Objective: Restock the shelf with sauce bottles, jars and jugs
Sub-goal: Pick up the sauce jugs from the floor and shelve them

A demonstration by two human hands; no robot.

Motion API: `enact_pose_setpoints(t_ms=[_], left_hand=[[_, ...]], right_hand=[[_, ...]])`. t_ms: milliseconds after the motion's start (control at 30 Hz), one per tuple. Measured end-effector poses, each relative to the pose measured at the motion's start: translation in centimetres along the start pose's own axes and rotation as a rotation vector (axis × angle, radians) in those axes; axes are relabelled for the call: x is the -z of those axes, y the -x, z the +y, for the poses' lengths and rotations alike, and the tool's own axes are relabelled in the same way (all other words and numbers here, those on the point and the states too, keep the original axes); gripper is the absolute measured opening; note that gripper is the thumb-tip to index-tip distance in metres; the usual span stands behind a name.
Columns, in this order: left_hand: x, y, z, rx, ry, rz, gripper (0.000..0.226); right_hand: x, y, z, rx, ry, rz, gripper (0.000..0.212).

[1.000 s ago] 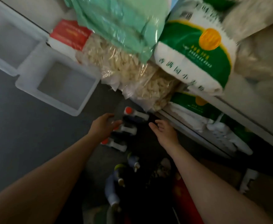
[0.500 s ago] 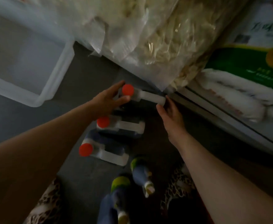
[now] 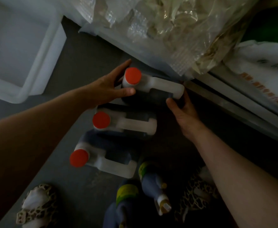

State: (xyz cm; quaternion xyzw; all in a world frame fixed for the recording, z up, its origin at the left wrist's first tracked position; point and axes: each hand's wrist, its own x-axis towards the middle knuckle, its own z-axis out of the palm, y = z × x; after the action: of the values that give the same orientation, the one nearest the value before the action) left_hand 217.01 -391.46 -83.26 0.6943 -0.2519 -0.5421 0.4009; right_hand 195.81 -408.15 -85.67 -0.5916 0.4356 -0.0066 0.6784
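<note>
Top jug (image 3: 153,89) seemingly upright, handle running rightward between both hands.

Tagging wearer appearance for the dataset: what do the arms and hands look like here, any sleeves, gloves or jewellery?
Both forearms are bare up to the frame edge: no sleeves in view. The left hand and right hand wear no gloves. No watch, bracelet or ring shows, though the dim, blurred picture could hide a thin band.

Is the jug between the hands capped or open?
Capped: a red cap sits on the neck of the jug.
</note>
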Motion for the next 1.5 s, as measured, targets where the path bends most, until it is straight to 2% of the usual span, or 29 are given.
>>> enact_pose_setpoints(t_ms=[133,367,500,667,800,933,1033,1267,1367,1433,1500], left_hand=[[0.2,0.0,-0.1,-0.008,0.067,-0.008,0.095],[0.9,-0.7,0.1,0.004,0.13,0.003,0.09],[1.3,-0.9,0.4,0.044,0.188,-0.024,0.097],[1.3,-0.4,0.5,0.073,0.265,0.004,0.089],[1.9,0.9,0.7,0.085,0.311,0.007,0.085],[3.0,2.9,2.3,0.054,0.327,0.027,0.09],[4.3,5.5,4.2,0.039,0.319,0.036,0.089],[7.2,12.8,12.7,0.028,0.343,0.165,0.065],[8.3,16.7,17.3,0.041,0.297,0.222,0.074],[8.8,19.8,20.6,0.022,0.284,0.25,0.073],[9.3,22.8,24.0,-0.008,0.265,0.266,0.06]], right_hand=[[-0.2,0.0,0.0,-0.01,-0.046,0.016,0.117],[-0.5,-0.3,-0.5,-0.005,-0.079,0.039,0.131],[-0.3,-0.3,-0.8,-0.05,-0.096,0.023,0.125],[-0.5,-0.1,-1.7,-0.044,-0.104,0.012,0.115],[-1.2,0.2,-3.5,-0.038,-0.103,-0.001,0.095],[-1.9,1.4,-5.8,-0.003,-0.087,-0.005,0.113],[-2.9,3.3,-8.1,0.01,-0.091,-0.017,0.117],[-6.7,8.2,-18.2,0.118,-0.195,0.04,0.085],[-8.4,11.3,-23.4,0.121,-0.281,0.043,0.065],[-9.1,13.9,-26.6,0.111,-0.324,0.032,0.052],[-9.7,16.7,-29.8,0.113,-0.349,0.045,0.057]])
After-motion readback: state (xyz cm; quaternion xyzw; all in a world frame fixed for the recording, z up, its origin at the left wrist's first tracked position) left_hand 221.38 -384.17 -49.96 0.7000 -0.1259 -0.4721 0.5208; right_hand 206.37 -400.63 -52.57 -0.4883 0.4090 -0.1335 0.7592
